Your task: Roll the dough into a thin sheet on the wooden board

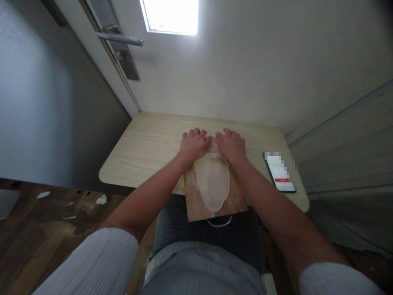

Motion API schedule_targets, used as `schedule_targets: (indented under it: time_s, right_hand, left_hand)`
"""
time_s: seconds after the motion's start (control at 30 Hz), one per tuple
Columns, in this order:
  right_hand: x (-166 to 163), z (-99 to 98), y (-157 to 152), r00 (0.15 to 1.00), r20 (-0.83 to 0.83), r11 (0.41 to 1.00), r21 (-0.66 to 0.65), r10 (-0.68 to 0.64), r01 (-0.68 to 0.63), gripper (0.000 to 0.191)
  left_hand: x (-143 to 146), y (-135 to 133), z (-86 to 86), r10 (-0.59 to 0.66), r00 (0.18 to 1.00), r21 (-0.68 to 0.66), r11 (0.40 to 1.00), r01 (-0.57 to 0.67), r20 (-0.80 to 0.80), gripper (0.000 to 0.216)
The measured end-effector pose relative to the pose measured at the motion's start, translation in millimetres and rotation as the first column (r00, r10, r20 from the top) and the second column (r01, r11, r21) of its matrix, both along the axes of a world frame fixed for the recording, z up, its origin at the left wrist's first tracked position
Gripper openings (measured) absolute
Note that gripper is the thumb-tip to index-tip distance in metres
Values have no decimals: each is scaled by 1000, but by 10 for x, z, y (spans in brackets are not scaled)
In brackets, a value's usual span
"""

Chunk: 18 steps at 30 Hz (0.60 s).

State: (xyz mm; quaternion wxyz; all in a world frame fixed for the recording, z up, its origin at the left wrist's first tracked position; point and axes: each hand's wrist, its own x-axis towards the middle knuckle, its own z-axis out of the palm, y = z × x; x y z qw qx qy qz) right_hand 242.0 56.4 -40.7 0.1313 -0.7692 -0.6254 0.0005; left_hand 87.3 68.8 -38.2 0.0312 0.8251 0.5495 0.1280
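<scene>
A sheet of pale flattened dough [213,184] lies on a wooden board [192,205], with a narrow tip pointing toward me. At the board's far end my left hand [195,144] and my right hand [231,145] are side by side, palms down, with thumbs turned inward. The fingers of both hands curl forward over a pale, crosswise strip at the dough's far edge. Only a short bit of that strip shows between the thumbs, and I cannot tell whether it is rolled dough or a wooden pin.
The board overhangs the near edge of a light wooden table [147,143] above my lap, with a metal handle [219,223] below it. A phone [279,172] lies on the right. Behind stands a pale door with a lever handle [119,39]. Scraps [101,199] litter the floor.
</scene>
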Motion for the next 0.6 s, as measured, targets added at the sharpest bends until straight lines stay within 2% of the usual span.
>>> schedule_targets:
  time_s: [0.2, 0.6]
  right_hand:
    - [-1, 6, -74, 1000, -10, 1000, -3, -2, 2, 54]
    - [-42, -41, -369, 999, -5, 999, 25, -35, 36, 53]
  left_hand:
    - [-12, -113, 5, 15, 1000, 65, 998, -16, 19, 45]
    - [-44, -431, -1, 34, 999, 111, 993, -38, 40, 45]
